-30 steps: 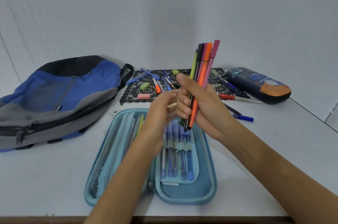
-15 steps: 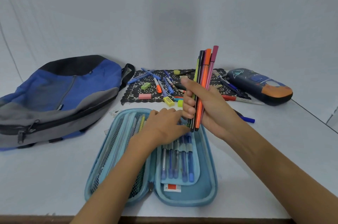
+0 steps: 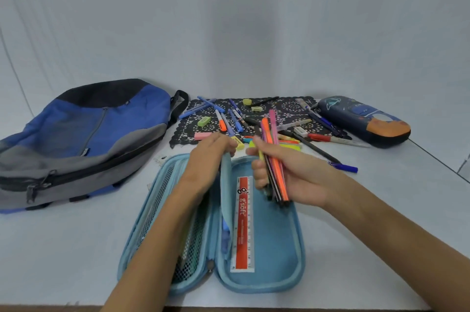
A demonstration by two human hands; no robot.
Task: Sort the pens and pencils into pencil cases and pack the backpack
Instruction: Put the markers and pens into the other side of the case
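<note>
A light-blue pencil case (image 3: 277, 255) lies open flat on the table in front of me. My left hand (image 3: 211, 156) pinches the top of its inner flap (image 3: 226, 197) and holds it upright on edge, with blue pens tucked on its left face. Beneath it a red ruler (image 3: 243, 225) lies in the right half. My right hand (image 3: 287, 174) grips a bundle of coloured felt-tip pens (image 3: 273, 156), tilted, over the case's upper right. A blue and grey backpack (image 3: 76, 138) lies at the left.
A black lace mat (image 3: 279, 110) behind the case carries several loose pens, markers and erasers. A dark closed pencil case (image 3: 363, 120) with an orange end sits at the back right. A blue pen (image 3: 343, 166) lies on the table right of my hand.
My left hand has lifted the pen-holding flap from flat to upright, uncovering the red ruler. My right hand has lowered and tilted the pen bundle towards the case.
</note>
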